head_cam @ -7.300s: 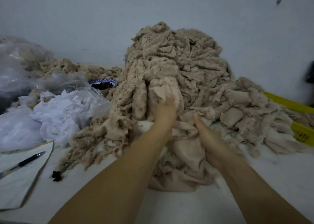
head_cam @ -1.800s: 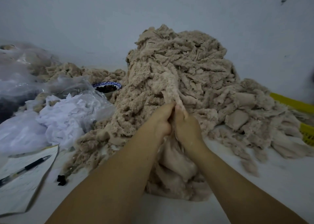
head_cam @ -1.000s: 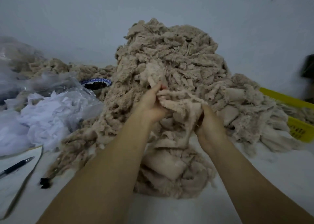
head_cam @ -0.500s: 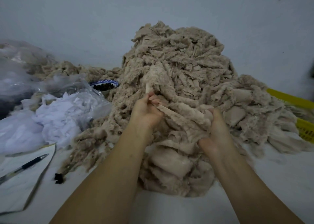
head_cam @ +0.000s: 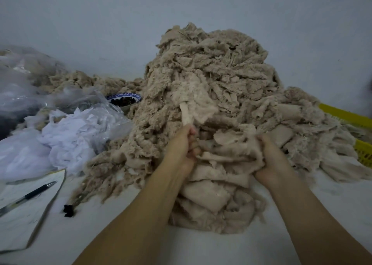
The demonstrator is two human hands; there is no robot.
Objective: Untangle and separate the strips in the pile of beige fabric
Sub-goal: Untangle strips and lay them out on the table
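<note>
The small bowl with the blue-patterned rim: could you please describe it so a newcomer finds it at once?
Start at the tall heap of beige fabric strips by the wall and look to its left foot. Behind the crumpled clear plastic bag sits the round bowl. It alone is rigid, blue-rimmed and holds something dark.

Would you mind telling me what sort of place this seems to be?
Probably a small textile workroom: a tall pile of beige fabric strips, a yellow plastic crate and clear plastic bags of white scraps.
</note>
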